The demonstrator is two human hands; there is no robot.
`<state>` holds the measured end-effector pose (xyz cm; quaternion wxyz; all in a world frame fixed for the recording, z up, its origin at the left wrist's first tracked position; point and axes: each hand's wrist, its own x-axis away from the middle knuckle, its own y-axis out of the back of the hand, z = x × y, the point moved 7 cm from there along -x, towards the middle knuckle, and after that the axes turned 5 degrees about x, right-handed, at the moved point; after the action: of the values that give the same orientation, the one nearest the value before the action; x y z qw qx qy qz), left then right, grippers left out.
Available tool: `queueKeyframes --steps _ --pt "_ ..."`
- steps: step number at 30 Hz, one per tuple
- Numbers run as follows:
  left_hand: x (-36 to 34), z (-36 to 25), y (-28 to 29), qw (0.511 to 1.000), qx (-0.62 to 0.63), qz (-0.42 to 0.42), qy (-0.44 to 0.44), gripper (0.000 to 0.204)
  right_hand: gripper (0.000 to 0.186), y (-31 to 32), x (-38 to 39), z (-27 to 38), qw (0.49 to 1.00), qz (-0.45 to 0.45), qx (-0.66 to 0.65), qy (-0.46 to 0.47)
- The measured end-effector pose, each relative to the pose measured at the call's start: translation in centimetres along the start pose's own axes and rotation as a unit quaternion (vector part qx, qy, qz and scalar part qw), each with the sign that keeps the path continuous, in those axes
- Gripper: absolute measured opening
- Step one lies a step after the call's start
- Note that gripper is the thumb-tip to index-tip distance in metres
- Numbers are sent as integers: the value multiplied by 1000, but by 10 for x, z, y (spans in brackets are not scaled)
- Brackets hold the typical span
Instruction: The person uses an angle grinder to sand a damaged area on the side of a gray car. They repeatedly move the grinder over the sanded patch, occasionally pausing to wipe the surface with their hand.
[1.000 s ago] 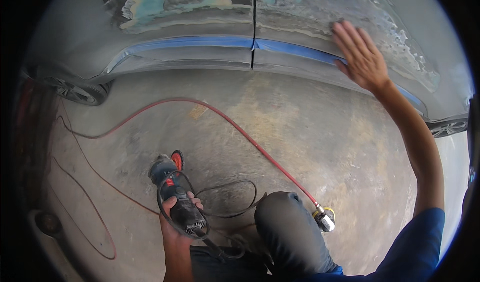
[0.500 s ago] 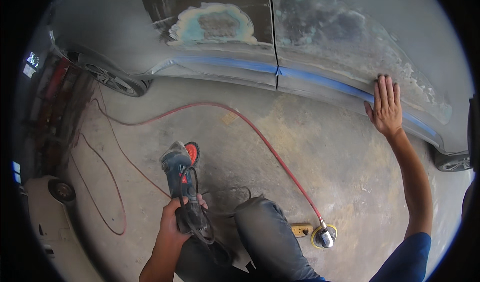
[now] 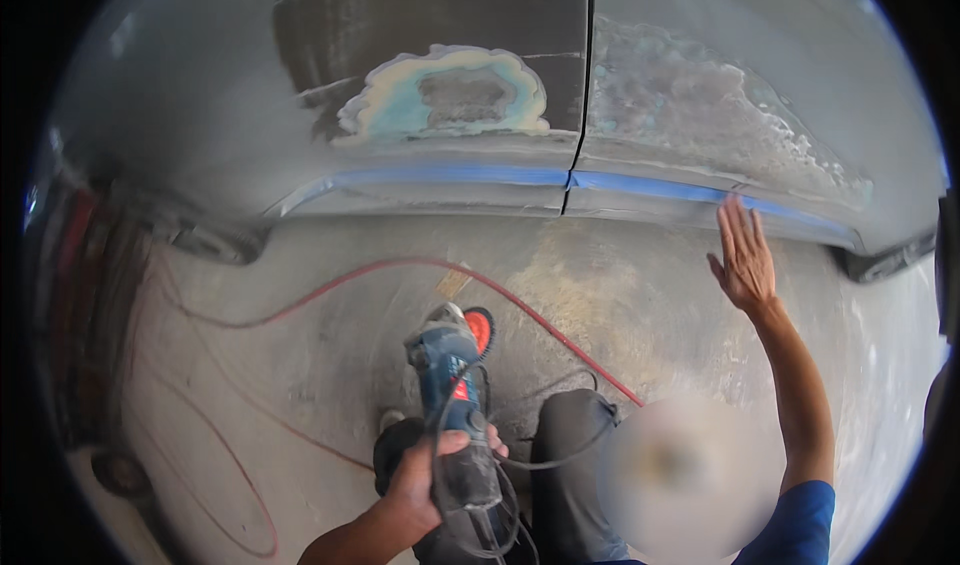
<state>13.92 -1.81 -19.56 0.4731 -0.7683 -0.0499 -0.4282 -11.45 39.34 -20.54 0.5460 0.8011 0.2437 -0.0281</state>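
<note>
My left hand (image 3: 425,475) is closed around the body of a blue and black angle grinder (image 3: 440,365), held upright in front of my knees. A disc with a red face and dark rim (image 3: 481,333) is fitted to its head, and its black cord loops around my wrist. My right hand (image 3: 747,260) is open and empty, fingers stretched toward the blue masking tape (image 3: 450,176) along the car's lower side. Its fingertips overlap the tape; I cannot tell whether they touch it. Above the tape, the right door panel (image 3: 680,105) shows a sanded, mottled grey area.
The left door bears a ringed, sanded patch of filler (image 3: 375,95). A red hose (image 3: 530,315) curves across the concrete floor, with thinner line loops (image 3: 245,445) at left. Car wheels (image 3: 215,240) stand at both sides. A round blur hides the floor beside my right knee.
My right hand has come down from the sanded panel to the tape. The grinder has shifted right in the view, still in my left hand. My view has tilted up toward the car.
</note>
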Motion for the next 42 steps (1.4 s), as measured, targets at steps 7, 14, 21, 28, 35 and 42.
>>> queueKeyframes --steps 7,14,21,28,35,42 --pt "-65 -56 26 972 -148 2 184 47 49 43 96 36 975 27 -85 -203" --pt "-134 -84 48 921 -286 67 258 43 29 68 179 113 880 112 -183 -424" --pt "-195 -83 57 832 -454 164 273 34 33 120 266 129 816 77 -209 -533" --pt "-223 -112 47 797 -521 180 246 49 42 157 278 132 767 84 -234 -592" --pt "-241 -109 33 785 -528 224 234 52 40 188 333 167 685 177 -264 -656" --pt "-249 -121 34 801 -535 211 164 46 35 82 450 179 591 238 -234 -734"
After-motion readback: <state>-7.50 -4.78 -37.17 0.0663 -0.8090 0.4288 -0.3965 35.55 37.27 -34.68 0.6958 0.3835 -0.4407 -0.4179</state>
